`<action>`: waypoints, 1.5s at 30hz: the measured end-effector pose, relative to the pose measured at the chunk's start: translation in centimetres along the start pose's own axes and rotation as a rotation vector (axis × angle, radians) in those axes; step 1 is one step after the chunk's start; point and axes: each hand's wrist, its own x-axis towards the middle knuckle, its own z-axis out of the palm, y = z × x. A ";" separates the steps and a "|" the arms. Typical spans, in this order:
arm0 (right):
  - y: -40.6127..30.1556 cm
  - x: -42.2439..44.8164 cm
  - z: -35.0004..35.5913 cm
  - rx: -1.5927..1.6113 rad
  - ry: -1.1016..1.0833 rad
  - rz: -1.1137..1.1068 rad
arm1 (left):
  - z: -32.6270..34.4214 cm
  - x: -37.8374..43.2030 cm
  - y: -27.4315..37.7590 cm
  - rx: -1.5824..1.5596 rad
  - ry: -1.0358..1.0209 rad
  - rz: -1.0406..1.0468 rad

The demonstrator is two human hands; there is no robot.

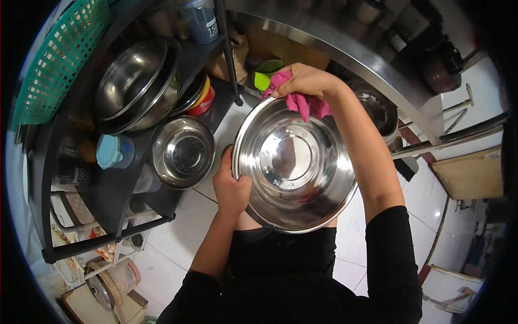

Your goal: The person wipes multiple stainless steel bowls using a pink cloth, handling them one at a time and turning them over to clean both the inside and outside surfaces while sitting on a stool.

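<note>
A large stainless steel basin (291,158) is held up before me, its shiny inside facing the camera. My left hand (232,184) grips the basin's left rim, thumb over the inner edge. At the far rim, my right hand (309,81) holds a crumpled pink cloth (299,103), which lies against the edge and hangs a little into the bowl. Left of the basin, a smaller steel bowl (184,152) sits at the edge of the dark shelf.
On the dark shelf rack (109,194) at left stand nested steel bowls (137,81), a lidded plastic container (115,152) and a green perforated basket (60,60). A steel counter (344,48) curves across the far side. More metal bowls (376,109) sit beneath it. White tiles (174,235) cover the floor.
</note>
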 end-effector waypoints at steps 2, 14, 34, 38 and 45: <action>-1.3 0.0 0.9 -0.073 -0.034 0.071 | -0.2 0.0 -0.2 -0.035 0.007 0.009; -0.1 0.1 -0.2 -0.004 -0.032 0.096 | 0.3 1.0 -0.4 -0.080 -0.016 -0.015; 0.3 -0.9 -0.5 -0.002 0.000 -0.007 | 0.5 0.5 -0.1 -0.265 -0.050 -0.038; 0.2 -1.3 1.1 -0.189 0.146 0.019 | 0.5 0.9 -0.2 -0.254 -0.058 -0.050; 1.8 -1.0 16.2 -0.918 0.411 -0.803 | -0.7 0.9 -3.0 0.071 -0.123 0.020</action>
